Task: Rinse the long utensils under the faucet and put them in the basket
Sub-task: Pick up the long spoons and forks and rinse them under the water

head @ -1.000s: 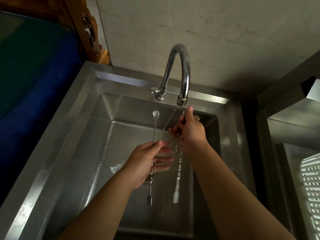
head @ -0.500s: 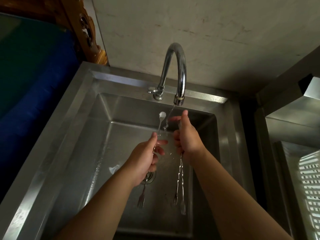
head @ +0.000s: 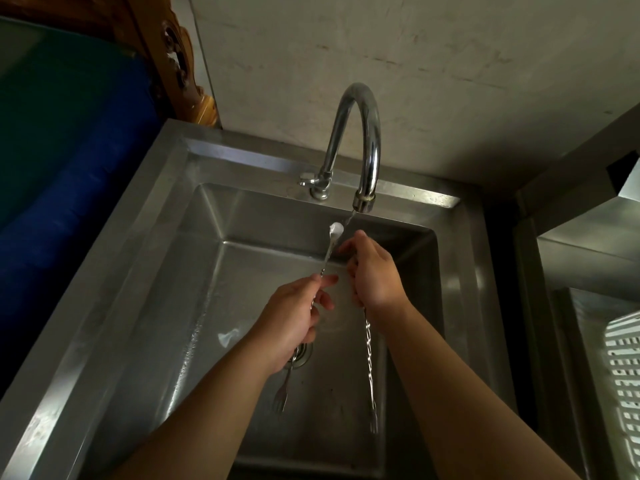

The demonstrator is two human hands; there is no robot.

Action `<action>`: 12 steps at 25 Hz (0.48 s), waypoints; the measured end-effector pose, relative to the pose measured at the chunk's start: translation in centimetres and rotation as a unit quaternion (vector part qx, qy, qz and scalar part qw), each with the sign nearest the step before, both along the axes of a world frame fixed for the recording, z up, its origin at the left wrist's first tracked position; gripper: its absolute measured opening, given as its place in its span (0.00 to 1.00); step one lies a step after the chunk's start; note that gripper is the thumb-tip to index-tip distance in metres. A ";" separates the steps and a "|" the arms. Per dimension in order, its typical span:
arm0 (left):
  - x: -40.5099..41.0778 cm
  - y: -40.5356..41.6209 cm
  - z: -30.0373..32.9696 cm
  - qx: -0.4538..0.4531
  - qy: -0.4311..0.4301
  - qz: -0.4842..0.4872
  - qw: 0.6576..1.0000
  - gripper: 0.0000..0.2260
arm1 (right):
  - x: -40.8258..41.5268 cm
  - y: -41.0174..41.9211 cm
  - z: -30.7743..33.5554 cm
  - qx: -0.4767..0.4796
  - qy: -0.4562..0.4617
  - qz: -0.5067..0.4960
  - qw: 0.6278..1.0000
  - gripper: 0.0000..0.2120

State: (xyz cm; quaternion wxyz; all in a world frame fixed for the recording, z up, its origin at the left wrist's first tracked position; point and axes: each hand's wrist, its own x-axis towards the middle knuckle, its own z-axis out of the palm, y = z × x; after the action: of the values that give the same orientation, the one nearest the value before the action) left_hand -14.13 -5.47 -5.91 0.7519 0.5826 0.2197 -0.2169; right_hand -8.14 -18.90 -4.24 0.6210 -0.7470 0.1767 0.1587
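Note:
My left hand [head: 294,318] grips a long twisted metal utensil [head: 330,249] at mid-shaft; its spoon end is up by the water stream and its fork end hangs low over the drain. My right hand [head: 375,271] is closed on another long twisted utensil [head: 370,362] that hangs straight down, fork end lowest; whether it holds one or two I cannot tell. A thin stream runs from the chrome faucet [head: 360,140] onto the spoon end. Both hands are over the steel sink [head: 214,216]. The white slotted basket [head: 623,375] shows at the right edge.
A drain [head: 303,355] sits in the sink floor behind my left hand. A second steel basin [head: 588,237] lies to the right and holds the basket. A blue and green surface [head: 62,161] and carved wood [head: 180,57] stand to the left. A plain wall rises behind.
My left hand has brought its utensil's spoon end rightward up to the stream. My right hand has turned its utensil from pointing at the spout to hanging downward.

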 end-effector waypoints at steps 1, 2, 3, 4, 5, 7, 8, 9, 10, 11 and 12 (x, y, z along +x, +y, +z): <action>0.1 0.0 0.0 -0.005 -0.006 0.003 1.000 0.14 | 0.0 0.0 -0.1 0.007 -0.021 0.010 1.000 0.17; 0.1 -0.1 0.0 -0.010 -0.011 0.006 1.000 0.13 | -0.1 -0.1 -0.3 0.016 -0.039 0.023 0.999 0.15; 0.2 -0.2 0.0 -0.012 -0.016 0.007 1.000 0.13 | -0.1 0.0 -0.4 0.021 -0.050 0.038 0.998 0.14; 0.3 -0.3 0.0 -0.012 -0.022 0.007 1.000 0.13 | -0.1 0.0 -0.6 0.022 -0.052 0.047 0.997 0.14; 0.5 -0.4 0.0 -0.009 -0.027 0.008 1.000 0.12 | 0.0 0.1 -0.7 0.021 -0.049 0.047 0.997 0.15; 0.8 -0.6 0.1 -0.004 -0.032 0.017 0.999 0.12 | 0.3 0.2 -1.1 0.016 -0.039 0.033 0.999 0.16; 0.9 -0.7 0.1 -0.004 -0.033 0.024 0.999 0.11 | 0.5 0.3 -1.1 0.012 -0.035 0.029 0.999 0.17; 1.1 -0.8 0.2 -0.003 -0.033 0.029 0.999 0.11 | 0.6 0.3 -1.2 0.012 -0.031 0.028 0.999 0.17; 1.2 -0.8 0.2 0.000 -0.033 0.032 0.999 0.11 | 0.8 0.3 -1.2 0.016 -0.029 0.027 0.999 0.17; 1.2 -0.8 0.3 0.003 -0.031 0.035 0.999 0.12 | 0.9 0.3 -1.2 0.018 -0.026 0.027 0.999 0.17; 1.2 -0.9 0.4 0.003 -0.028 0.038 0.999 0.12 | 0.9 0.4 -1.2 0.015 -0.022 0.028 0.999 0.18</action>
State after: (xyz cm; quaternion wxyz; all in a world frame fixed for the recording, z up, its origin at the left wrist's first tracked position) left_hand -12.88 -6.36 -5.54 0.7637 0.5819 0.2210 -0.1711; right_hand -7.21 -18.55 -5.45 0.6308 -0.7458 0.1398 0.1621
